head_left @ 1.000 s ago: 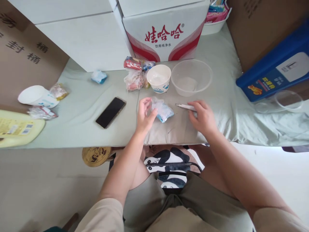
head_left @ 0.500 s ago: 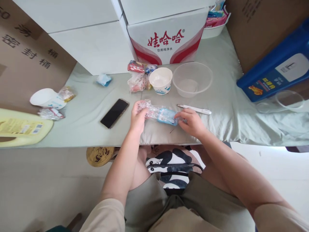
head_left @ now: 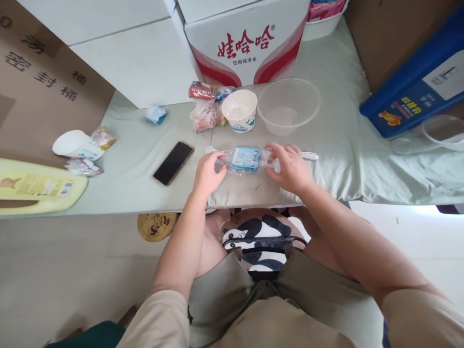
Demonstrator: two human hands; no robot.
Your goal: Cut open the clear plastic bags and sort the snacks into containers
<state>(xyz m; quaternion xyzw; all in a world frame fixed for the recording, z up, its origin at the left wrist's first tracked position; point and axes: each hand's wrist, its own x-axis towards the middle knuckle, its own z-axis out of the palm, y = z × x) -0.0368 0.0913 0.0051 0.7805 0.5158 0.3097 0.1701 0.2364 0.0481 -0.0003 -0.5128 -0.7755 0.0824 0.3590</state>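
Note:
A light-blue packet [head_left: 245, 159] in a clear plastic wrap [head_left: 227, 157] lies on the cloth-covered surface between my hands. My left hand [head_left: 209, 173] is at the wrap's left end, thumb and forefinger apart with clear film between them. At the right end, my right hand [head_left: 288, 166] has its thumb and fingers spread, fingertips on or close to the film. Behind my right hand lies a white-handled knife [head_left: 310, 155], its blade mostly hidden. A paper bowl [head_left: 239, 111] and a clear plastic bowl [head_left: 289, 107] stand beyond the packet.
Left of my hands lies a phone [head_left: 174, 163]. Small wrapped packs [head_left: 203, 104] sit beside the paper bowl. A tipped paper bowl [head_left: 77, 144] and a yellow jug [head_left: 41, 187] are far left. A white-and-red carton [head_left: 248, 46] stands behind; a blue container [head_left: 413, 92] is at right.
The blue packet has moved left and now lies flatter, with the wrap spread out. My fingers have loosened and parted at both ends. The right hand now covers more of the knife.

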